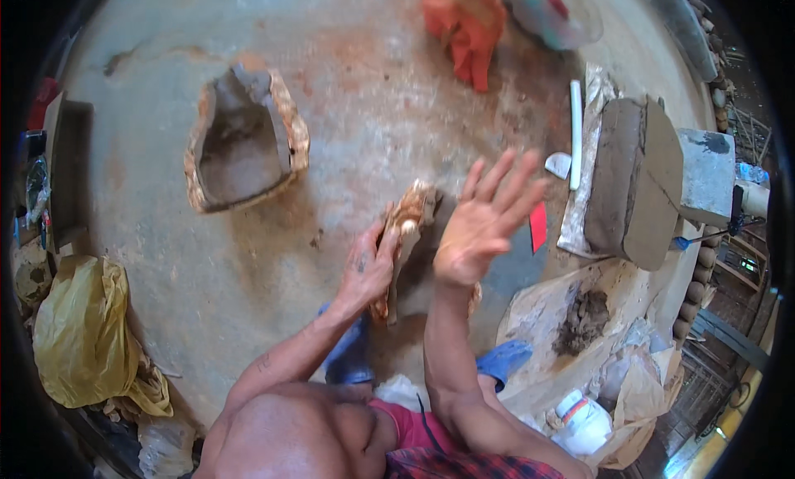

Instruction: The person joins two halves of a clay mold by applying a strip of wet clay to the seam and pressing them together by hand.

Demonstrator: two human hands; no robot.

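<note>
On the concrete floor (373,98) ahead of you, to your left, lies a hollow mould half (244,139), open side up, its rough tan rim ringing a grey cavity that looks bare. At the far edge a clear plastic container (556,14) holds something blurred in red and green; you cannot tell what. Beside it sits a crumpled orange cloth (465,22). To your right a big grey clay block (633,181) stands on a sheet of plastic, with a white tube (575,131) lying alongside it and a small red card (538,226) near its foot. Lower right, a dark lump of clay (584,317) rests on spread paper, and a white jar (582,421) stands close to your leg. A yellow plastic bag (79,334) is heaped at your far left.

The piece you are working, a second mould piece (407,231), stands on edge right in front of you, between your hands. It is tan and crusty on the outside, with a pale spot near the top edge.

Your left hand (366,268) grips its near edge, fingers (389,239) curled around the rim and thumb pressed on the side. Your right hand (480,218) is lifted clear of it, palm flat, its fingers (505,177) spread wide and holding nothing.
</note>
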